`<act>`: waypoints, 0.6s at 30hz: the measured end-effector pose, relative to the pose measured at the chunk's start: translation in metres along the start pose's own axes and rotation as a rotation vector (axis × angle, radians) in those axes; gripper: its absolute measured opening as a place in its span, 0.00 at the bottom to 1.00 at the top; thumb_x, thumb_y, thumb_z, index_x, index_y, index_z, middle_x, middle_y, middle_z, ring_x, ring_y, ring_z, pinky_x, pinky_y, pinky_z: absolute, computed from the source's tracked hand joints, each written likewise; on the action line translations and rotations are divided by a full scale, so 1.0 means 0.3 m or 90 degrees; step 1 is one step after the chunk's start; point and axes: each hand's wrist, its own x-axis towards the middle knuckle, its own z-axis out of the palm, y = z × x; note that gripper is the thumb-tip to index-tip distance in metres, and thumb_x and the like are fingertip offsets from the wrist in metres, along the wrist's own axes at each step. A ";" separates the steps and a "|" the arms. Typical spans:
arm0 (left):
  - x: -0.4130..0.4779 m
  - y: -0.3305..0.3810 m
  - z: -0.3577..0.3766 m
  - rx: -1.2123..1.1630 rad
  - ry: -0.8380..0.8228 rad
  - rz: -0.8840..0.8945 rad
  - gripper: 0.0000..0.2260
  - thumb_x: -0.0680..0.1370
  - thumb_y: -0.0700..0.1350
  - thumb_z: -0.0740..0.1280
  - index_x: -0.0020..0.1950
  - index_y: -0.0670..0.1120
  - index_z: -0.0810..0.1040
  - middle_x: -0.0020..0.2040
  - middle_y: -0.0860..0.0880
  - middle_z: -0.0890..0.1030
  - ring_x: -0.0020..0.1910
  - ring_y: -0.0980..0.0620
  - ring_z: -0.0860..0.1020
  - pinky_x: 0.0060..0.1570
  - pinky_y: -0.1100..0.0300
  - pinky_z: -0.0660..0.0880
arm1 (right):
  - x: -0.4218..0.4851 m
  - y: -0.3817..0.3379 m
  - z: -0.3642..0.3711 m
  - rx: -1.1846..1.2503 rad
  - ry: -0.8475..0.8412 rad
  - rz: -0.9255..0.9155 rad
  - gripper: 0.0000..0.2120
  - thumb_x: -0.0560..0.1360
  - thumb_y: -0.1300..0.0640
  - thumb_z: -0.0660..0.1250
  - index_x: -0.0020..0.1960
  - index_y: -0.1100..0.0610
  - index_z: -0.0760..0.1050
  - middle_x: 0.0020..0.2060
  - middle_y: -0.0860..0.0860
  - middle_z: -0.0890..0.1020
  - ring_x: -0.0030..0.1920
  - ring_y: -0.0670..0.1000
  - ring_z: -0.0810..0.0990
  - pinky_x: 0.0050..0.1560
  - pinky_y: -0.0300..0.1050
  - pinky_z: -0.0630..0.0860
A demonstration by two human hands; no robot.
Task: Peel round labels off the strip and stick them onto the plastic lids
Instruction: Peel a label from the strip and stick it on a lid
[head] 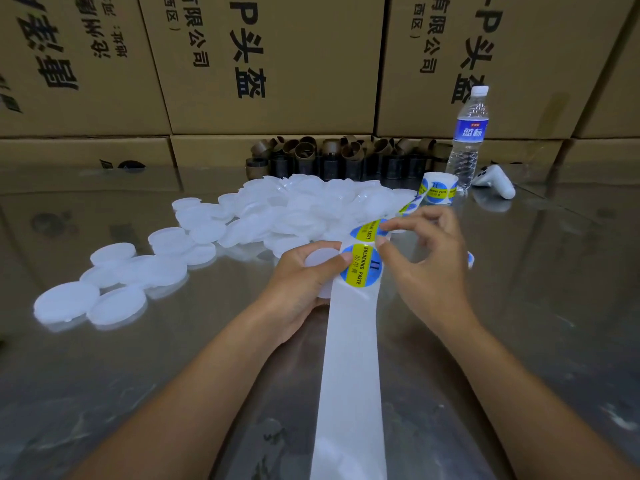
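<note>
1. Left hand grip holds a plastic lid against the strip, just above the desk.
2. Right hand grip pinches the upper edge of the round label on the strip.
3. Loose lids lie heaped behind.

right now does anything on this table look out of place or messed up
Nothing looks spilled or damaged. The only oddity is a white controller lying beside the water bottle at the far right, which seems unrelated to the labelling.

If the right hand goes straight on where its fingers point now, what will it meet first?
The right hand would probably meet the round label on the strip; its fingertips are at that label's edge. Beyond lies the left hand.
</note>
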 end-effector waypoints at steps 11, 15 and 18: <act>0.003 0.000 -0.007 0.020 -0.015 0.004 0.11 0.77 0.44 0.68 0.57 0.41 0.79 0.49 0.42 0.83 0.44 0.47 0.80 0.48 0.54 0.77 | -0.012 -0.006 -0.002 -0.059 -0.122 -0.041 0.05 0.71 0.56 0.73 0.46 0.48 0.81 0.42 0.40 0.73 0.51 0.47 0.69 0.51 0.23 0.59; 0.005 0.001 -0.004 0.008 -0.005 -0.003 0.13 0.77 0.45 0.68 0.58 0.40 0.78 0.52 0.39 0.82 0.46 0.45 0.80 0.51 0.52 0.76 | -0.012 -0.004 -0.001 -0.059 -0.135 -0.044 0.06 0.72 0.57 0.72 0.45 0.47 0.79 0.41 0.40 0.74 0.49 0.47 0.69 0.50 0.25 0.60; 0.008 0.006 -0.002 -0.010 -0.006 -0.014 0.15 0.78 0.49 0.64 0.56 0.39 0.79 0.55 0.37 0.81 0.52 0.39 0.80 0.58 0.47 0.74 | -0.014 -0.007 0.000 -0.038 -0.160 -0.032 0.08 0.72 0.58 0.72 0.44 0.45 0.77 0.40 0.39 0.74 0.44 0.40 0.69 0.46 0.27 0.63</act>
